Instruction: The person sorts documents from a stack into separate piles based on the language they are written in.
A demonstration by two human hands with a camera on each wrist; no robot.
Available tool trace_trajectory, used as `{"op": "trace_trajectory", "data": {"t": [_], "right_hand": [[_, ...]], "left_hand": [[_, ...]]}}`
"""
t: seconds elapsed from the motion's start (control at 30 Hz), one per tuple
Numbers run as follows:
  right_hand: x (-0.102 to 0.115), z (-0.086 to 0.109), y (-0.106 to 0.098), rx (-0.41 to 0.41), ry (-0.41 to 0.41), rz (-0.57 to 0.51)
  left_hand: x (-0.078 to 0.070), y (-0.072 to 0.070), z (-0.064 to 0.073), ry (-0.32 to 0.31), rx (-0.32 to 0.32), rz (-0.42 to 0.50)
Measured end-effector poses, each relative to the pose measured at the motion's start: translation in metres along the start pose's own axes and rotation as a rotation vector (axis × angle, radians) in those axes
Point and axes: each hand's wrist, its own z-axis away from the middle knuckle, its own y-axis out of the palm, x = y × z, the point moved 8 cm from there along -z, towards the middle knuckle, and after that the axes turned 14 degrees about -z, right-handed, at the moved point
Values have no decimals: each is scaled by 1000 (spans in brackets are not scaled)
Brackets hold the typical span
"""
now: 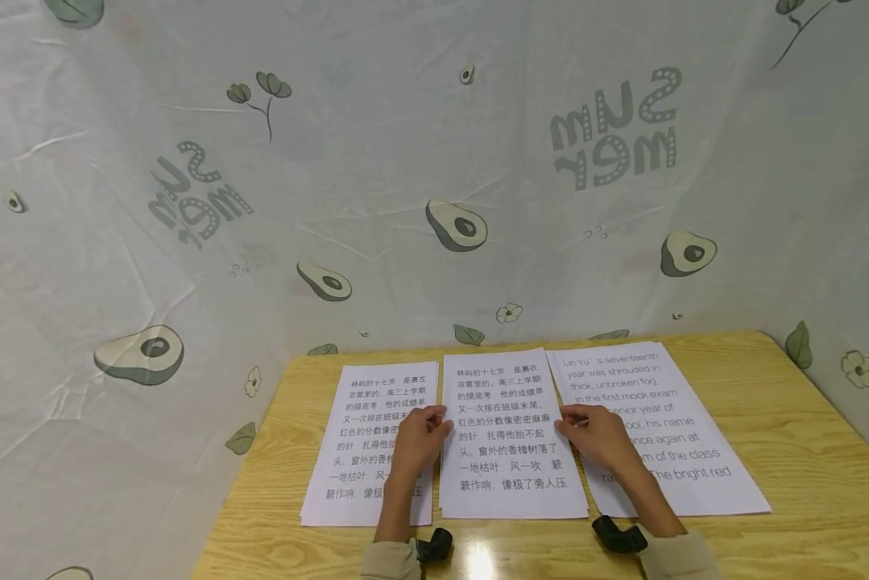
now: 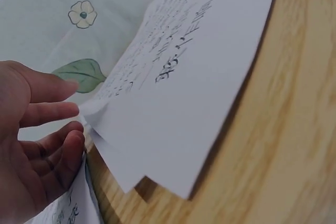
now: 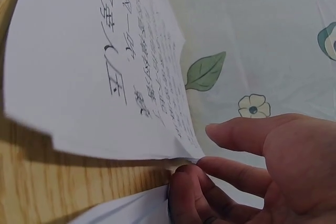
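A middle stack of printed paper sheets (image 1: pixel 510 439) lies on the wooden table, its text in Chinese. At its left edge is my left hand (image 1: pixel 418 441), its index fingertip touching the paper edge and the thumb apart above. My right hand (image 1: pixel 599 439) is at the opposite edge; its index finger meets the sheets while the thumb stays off them. Both hands' other fingers bend loosely. In the left wrist view the paper (image 2: pixel 173 103) bends slightly beside the fingertip. Sheets in the stack (image 3: pixel 68 103) are a little uneven at the near corner in the right wrist view.
A left paper stack (image 1: pixel 369 395) with Chinese text lies partly under my left forearm. The right paper stack (image 1: pixel 684 435) bears English text, partly covered by my right hand. A patterned cloth (image 1: pixel 405 161) hangs behind the wooden table (image 1: pixel 789 419).
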Motion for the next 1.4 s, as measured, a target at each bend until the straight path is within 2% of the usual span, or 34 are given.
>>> {"op": "trace_trajectory", "data": {"t": [0.4, 0.57, 0.93, 1.1, 1.23, 1.4], "right_hand": [[19, 4, -1, -14, -44, -53], [19, 5, 1, -7, -39, -79], [21, 3, -2, 5, -39, -88], [22, 2, -5, -1, -30, -94], [21, 1, -7, 2, -11, -115], [22, 2, -9, 6, 14, -152]], "left_hand": [[-19, 0, 4, 42, 50, 175], [-23, 3, 6, 58, 62, 180], [-21, 2, 5, 47, 16, 158], [-18, -5, 2, 46, -23, 146], [-14, -12, 0, 23, -44, 177], [-5, -17, -3, -38, -41, 228]]}}
